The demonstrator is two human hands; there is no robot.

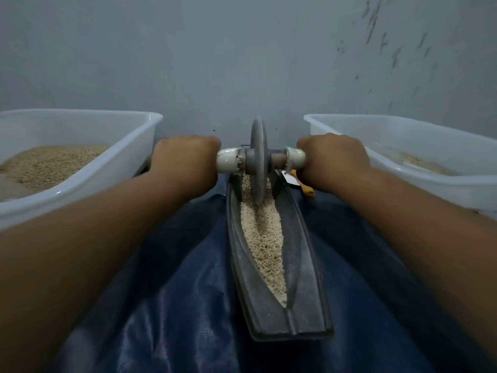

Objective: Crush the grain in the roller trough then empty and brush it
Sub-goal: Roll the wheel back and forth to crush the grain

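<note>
Our left hand and right hand each clench an axle handle; a tilted wheel could spill grain over the trough.

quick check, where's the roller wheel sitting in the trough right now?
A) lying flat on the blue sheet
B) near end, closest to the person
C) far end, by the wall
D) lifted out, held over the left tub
C: the roller wheel stands upright in the grain at the far end of the trough, with the left hand and right hand gripping its axle handles.
</note>
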